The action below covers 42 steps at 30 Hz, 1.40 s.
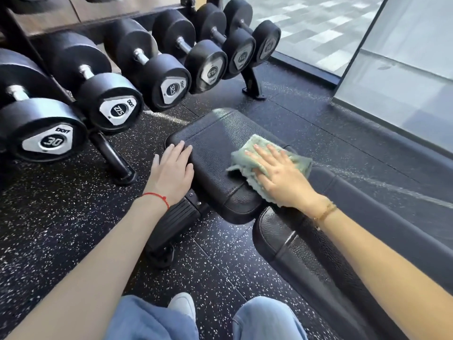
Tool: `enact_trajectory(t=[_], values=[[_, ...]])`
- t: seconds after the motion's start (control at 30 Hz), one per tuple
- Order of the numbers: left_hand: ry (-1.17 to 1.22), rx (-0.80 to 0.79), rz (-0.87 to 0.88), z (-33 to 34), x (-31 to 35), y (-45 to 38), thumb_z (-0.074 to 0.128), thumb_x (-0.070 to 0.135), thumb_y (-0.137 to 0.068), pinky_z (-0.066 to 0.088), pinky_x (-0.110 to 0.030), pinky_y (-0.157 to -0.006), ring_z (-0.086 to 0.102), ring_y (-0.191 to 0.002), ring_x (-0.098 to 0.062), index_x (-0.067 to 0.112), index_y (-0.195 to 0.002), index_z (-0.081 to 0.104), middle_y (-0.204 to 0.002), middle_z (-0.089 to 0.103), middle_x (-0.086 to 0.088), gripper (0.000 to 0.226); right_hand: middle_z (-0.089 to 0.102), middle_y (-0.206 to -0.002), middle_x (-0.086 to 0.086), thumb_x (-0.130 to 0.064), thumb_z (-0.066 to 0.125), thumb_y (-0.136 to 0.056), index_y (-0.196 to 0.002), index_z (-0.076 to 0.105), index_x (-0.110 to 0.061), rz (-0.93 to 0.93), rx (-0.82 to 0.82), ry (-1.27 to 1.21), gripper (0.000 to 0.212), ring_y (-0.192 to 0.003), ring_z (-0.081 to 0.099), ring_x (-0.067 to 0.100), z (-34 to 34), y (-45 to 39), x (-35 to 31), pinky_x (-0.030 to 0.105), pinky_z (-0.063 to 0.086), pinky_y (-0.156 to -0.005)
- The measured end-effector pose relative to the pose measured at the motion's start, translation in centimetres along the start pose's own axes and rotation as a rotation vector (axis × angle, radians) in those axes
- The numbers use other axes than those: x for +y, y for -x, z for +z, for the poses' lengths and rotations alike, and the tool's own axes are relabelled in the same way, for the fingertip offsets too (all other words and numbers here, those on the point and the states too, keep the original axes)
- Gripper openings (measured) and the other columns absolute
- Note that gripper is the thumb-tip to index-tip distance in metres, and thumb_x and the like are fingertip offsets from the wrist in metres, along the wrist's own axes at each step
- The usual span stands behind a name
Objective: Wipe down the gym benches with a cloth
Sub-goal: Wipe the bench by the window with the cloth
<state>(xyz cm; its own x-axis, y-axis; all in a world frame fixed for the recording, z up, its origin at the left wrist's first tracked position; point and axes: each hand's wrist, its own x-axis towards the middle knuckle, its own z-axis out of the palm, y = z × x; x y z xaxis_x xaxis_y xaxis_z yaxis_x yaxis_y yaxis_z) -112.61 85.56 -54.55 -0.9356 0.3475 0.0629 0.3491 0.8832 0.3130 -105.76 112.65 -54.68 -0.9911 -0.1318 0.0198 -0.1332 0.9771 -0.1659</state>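
Head view, looking down at a black padded gym bench seat pad (215, 153) on a speckled black rubber floor (61, 212). Right hand (277, 173) lies flat, palm down, on a pale green cloth (259, 148); fingers straight and slightly spread, pressing the cloth onto the right side of the seat pad. Nothing curled round the cloth, no pinch. Cloth is crumpled, partly under the palm, its far edge sticking out past the fingertips and its right edge reaching the pad's right rim. Left hand (172, 168) is also flat and relaxed, fingers straight and close together, resting on the left edge of the same seat pad, fingertips on the top surface, palm over the side. It holds nothing. The two hands are apart, bare pad between them.

Red string bracelet (157, 198) on the left wrist, thin gold bracelet (324, 213) on the right wrist. Second bench pad (306, 244), the longer one, runs toward the camera under the right forearm, just beside the seat pad with a gap between. Bench frame foot (171, 222) shows below the left wrist. Dumbbell rack (115, 160) on the left carries black dumbbells (105, 94) in a row, end caps marked 30, 27.5, 32.5; farther labels too small to read. Glass wall (404, 69) at right. Blue jeans (152, 320) and a white shoe (182, 304) at the bottom.
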Motion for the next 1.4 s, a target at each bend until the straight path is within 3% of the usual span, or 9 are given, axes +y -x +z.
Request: enact_trajectory(t=[0.17, 0.43, 0.6, 0.77, 0.87, 0.97, 1.07, 1.2, 1.4], values=[[-0.003, -0.019, -0.017, 0.1, 0.5, 0.1, 0.034, 0.029, -0.103, 0.012, -0.049, -0.121, 0.008, -0.15, -0.019, 0.017, -0.154, 0.022, -0.163, 0.013, 0.0, 0.054, 0.006, -0.164, -0.002, -0.041, 0.024, -0.104, -0.155, 0.011, -0.028, 0.275, -0.032, -0.009, 0.055, -0.151, 0.001, 0.023, -1.5, -7.7, 0.8, 0.045, -0.007, -0.122], [0.019, -0.019, -0.014, -0.2, 0.5, -0.2, 0.034, 0.029, -0.103, 0.014, -0.05, -0.12, 0.01, -0.15, -0.019, 0.017, -0.153, 0.026, -0.162, 0.016, 0.0, 0.052, 0.006, -0.163, -0.011, -0.051, 0.018, -0.099, -0.152, 0.008, -0.045, -0.202, -0.034, -0.063, 0.055, -0.15, -0.007, 0.019, -0.1, 1.4, -4.2, 0.042, -0.01, -0.121], [0.03, -0.027, 0.023, -0.2, -0.1, 0.0, 0.036, 0.027, -0.103, 0.016, -0.051, -0.119, 0.011, -0.15, -0.018, 0.018, -0.153, 0.026, -0.162, 0.017, 0.001, 0.052, 0.005, -0.164, -0.005, -0.034, 0.03, -0.102, -0.155, 0.011, -0.032, 0.007, 0.005, 0.005, 0.057, -0.151, -0.002, 0.019, -0.1, -1.1, -0.8, 0.04, -0.005, -0.122], [0.043, -0.035, 0.026, -0.3, -0.3, -0.2, 0.037, 0.028, -0.102, 0.016, -0.05, -0.12, 0.01, -0.15, -0.017, 0.019, -0.153, 0.026, -0.162, 0.017, 0.002, 0.053, 0.005, -0.164, 0.003, -0.038, 0.024, -0.103, -0.156, 0.009, -0.027, 0.171, -0.025, -0.011, 0.056, -0.151, 0.0, 0.025, -0.4, -11.0, -1.6, 0.046, -0.003, -0.122], [0.045, -0.031, 0.028, -0.3, -0.5, -0.4, 0.036, 0.028, -0.102, 0.015, -0.047, -0.121, 0.011, -0.15, -0.016, 0.017, -0.153, 0.025, -0.162, 0.018, 0.002, 0.053, 0.01, -0.163, 0.004, -0.041, 0.024, -0.103, -0.155, 0.013, -0.031, 0.072, -0.023, -0.01, 0.054, -0.15, 0.004, 0.031, 0.0, -14.3, -5.4, 0.054, 0.0, -0.121], [0.069, -0.024, 0.031, -0.4, -0.8, -0.5, 0.037, 0.027, -0.102, 0.015, -0.043, -0.121, 0.013, -0.149, -0.017, 0.011, -0.153, 0.024, -0.161, 0.02, -0.001, 0.055, 0.011, -0.163, -0.003, -0.047, 0.015, -0.103, -0.153, 0.011, -0.037, -0.156, -0.013, 0.054, 0.052, -0.15, -0.002, 0.028, 0.5, -12.2, -6.9, 0.048, -0.01, -0.118], [0.063, -0.02, 0.036, -0.4, -1.0, -0.4, 0.036, 0.027, -0.102, 0.014, -0.041, -0.122, 0.013, -0.15, -0.015, 0.011, -0.153, 0.024, -0.162, 0.019, 0.0, 0.055, 0.013, -0.162, -0.009, -0.054, 0.01, -0.098, -0.15, 0.008, -0.042, -0.279, 0.0, -0.018, 0.053, -0.151, -0.001, 0.021, 0.7, -7.9, -5.2, 0.045, -0.005, -0.121], [0.054, -0.013, 0.041, -0.4, -1.1, -0.3, 0.038, 0.028, -0.102, 0.013, -0.041, -0.122, 0.013, -0.149, -0.012, 0.014, -0.153, 0.025, -0.162, 0.018, 0.003, 0.054, 0.008, -0.163, -0.011, -0.045, 0.019, -0.1, -0.153, 0.014, -0.041, -0.135, -0.01, -0.012, 0.053, -0.15, -0.001, 0.017, 0.2, -8.8, -1.1, 0.038, -0.009, -0.119], [0.026, -0.016, 0.031, -0.3, -0.7, -0.5, 0.036, 0.029, -0.103, 0.011, -0.039, -0.122, 0.01, -0.15, -0.013, 0.013, -0.154, 0.022, -0.162, 0.015, 0.002, 0.056, 0.013, -0.163, 0.005, -0.037, 0.027, -0.102, -0.154, 0.021, -0.025, 0.117, -0.037, 0.0, 0.054, -0.15, 0.006, 0.03, -0.6, -18.0, -3.5, 0.052, 0.005, -0.121]])
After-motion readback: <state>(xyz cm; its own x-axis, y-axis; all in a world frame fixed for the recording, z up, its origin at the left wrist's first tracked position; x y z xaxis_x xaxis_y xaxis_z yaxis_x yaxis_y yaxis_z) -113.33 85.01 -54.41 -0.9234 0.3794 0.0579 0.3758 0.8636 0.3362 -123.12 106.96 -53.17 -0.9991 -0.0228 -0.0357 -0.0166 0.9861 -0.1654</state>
